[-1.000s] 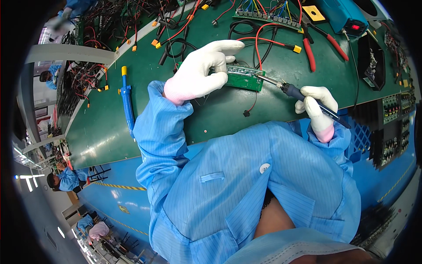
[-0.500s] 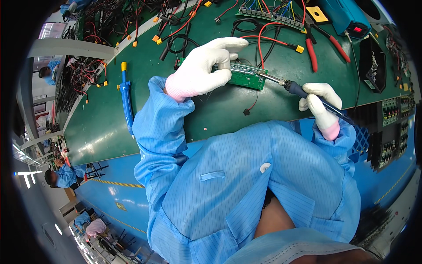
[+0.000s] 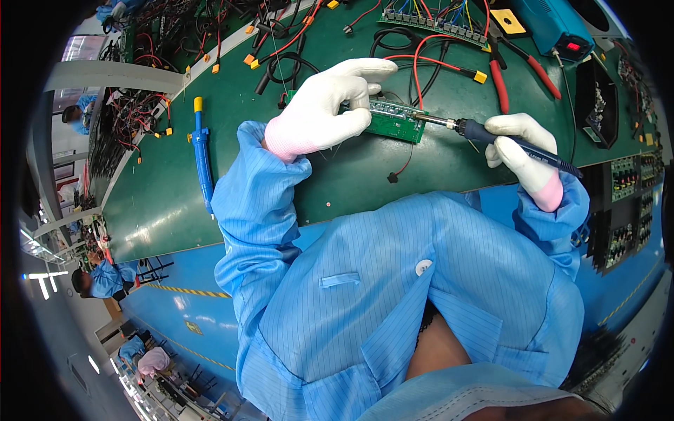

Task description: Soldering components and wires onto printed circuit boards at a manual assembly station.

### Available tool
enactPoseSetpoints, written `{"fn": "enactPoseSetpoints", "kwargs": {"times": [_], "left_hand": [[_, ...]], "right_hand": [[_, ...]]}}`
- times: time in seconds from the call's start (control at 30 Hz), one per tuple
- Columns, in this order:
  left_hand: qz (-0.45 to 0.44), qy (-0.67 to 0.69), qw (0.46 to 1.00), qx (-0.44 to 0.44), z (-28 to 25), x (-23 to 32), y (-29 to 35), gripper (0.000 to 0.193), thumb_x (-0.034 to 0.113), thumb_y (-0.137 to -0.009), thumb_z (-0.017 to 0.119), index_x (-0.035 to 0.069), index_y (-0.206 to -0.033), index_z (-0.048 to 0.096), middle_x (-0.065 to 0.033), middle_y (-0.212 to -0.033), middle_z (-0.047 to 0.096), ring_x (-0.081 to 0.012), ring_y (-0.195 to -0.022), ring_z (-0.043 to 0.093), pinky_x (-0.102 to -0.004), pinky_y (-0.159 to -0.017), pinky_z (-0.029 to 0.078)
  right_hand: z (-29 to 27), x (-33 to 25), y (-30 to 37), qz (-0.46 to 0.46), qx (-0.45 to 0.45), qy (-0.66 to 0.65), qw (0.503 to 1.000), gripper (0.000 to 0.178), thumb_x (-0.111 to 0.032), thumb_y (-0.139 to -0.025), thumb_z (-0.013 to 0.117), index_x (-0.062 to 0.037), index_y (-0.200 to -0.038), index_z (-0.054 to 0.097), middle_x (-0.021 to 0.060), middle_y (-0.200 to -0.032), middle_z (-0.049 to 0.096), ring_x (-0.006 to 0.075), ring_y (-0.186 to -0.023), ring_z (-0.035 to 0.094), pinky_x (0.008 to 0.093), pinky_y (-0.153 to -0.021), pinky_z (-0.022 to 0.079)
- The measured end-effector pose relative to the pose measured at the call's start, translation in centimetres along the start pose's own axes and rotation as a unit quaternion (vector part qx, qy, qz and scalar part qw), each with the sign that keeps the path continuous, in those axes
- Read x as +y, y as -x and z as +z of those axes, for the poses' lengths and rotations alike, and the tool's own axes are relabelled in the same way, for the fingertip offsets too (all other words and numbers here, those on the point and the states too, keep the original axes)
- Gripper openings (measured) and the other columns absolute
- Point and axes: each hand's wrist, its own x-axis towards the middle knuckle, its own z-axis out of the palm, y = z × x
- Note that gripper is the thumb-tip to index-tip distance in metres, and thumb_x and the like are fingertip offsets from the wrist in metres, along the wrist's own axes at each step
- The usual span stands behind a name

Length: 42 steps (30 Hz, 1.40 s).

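Note:
My right hand (image 3: pixel 521 151), in a white glove with a pink cuff, grips a dark blue soldering iron (image 3: pixel 477 131). Its metal tip rests at the right end of a green circuit board (image 3: pixel 397 128), close to where a red wire joins it. Across the board's left part lies my gloved left hand (image 3: pixel 330 105), thumb and fingers bent round the board and hiding that part of it. A short dark red wire with a black connector (image 3: pixel 393 177) trails from the board's near side.
A blue desoldering pump (image 3: pixel 201 161) lies at left on the green table (image 3: pixel 154 203). Red-handled pliers (image 3: pixel 500 88), a blue soldering station (image 3: pixel 554 31) and a black parts tray (image 3: pixel 597 105) are at far right. Wired boards and cables with yellow connectors (image 3: pixel 480 77) crowd the back.
My right hand has shifted slightly right and up, tilting the soldering iron flatter, its tip still at the board's right end. The left hand and board have hardly moved.

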Motion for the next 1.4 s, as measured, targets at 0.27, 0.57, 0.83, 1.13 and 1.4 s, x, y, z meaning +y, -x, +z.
{"fn": "enactPoseSetpoints", "kwargs": {"times": [0.27,0.57,0.83,1.13,1.4], "left_hand": [[-0.003,-0.012,1.000,-0.002,-0.1,0.2,0.1,0.015,-0.008,-0.071,0.053,0.002,-0.063,0.046,-0.0202,-0.139,0.045,-0.0342,-0.126,0.048,-0.0391,-0.102,0.045],[0.003,-0.066,0.998,-0.013,0.1,0.6,0.2,0.013,-0.007,-0.072,0.053,0.002,-0.064,0.048,-0.0204,-0.138,0.045,-0.0349,-0.124,0.050,-0.0387,-0.101,0.045],[0.012,-0.086,0.996,-0.010,0.3,0.3,0.4,0.011,-0.007,-0.071,0.054,0.001,-0.065,0.050,-0.0200,-0.137,0.047,-0.0344,-0.122,0.052,-0.0382,-0.101,0.045],[0.054,-0.132,0.988,0.067,1.0,0.1,1.1,0.009,0.001,-0.069,0.056,0.003,-0.063,0.050,-0.0159,-0.129,0.057,-0.0304,-0.106,0.061,-0.0313,-0.085,0.049],[0.118,-0.288,0.935,0.168,3.0,1.2,2.0,0.010,-0.001,-0.064,0.060,0.003,-0.062,0.050,-0.0158,-0.124,0.059,-0.0344,-0.113,0.055,-0.0385,-0.094,0.045]], "right_hand": [[0.0,-1.3,-0.6,0.025,-0.013,0.012,1.000,0.030,-0.017,-0.087,0.059,0.0030,-0.110,0.058,0.0113,-0.083,0.061,0.0155,-0.072,0.059,0.0255,-0.065,0.050],[-0.3,-3.0,-1.7,0.045,-0.044,0.025,0.998,0.032,-0.019,-0.087,0.059,0.0025,-0.111,0.058,0.0105,-0.081,0.061,0.0146,-0.070,0.059,0.0250,-0.064,0.050],[-0.4,-3.0,-2.0,0.058,-0.046,0.031,0.997,0.033,-0.020,-0.087,0.060,0.0026,-0.111,0.058,0.0110,-0.081,0.061,0.0143,-0.069,0.059,0.0248,-0.062,0.050],[-0.1,-2.8,-1.6,0.054,-0.035,0.025,0.998,0.033,-0.018,-0.087,0.058,0.0037,-0.112,0.058,0.0110,-0.079,0.061,0.0144,-0.068,0.059,0.0243,-0.061,0.051],[-0.3,-1.1,-1.5,0.037,-0.005,0.014,0.999,0.030,-0.014,-0.089,0.055,0.0048,-0.112,0.057,0.0116,-0.077,0.061,0.0148,-0.062,0.059,0.0231,-0.056,0.050]]}}
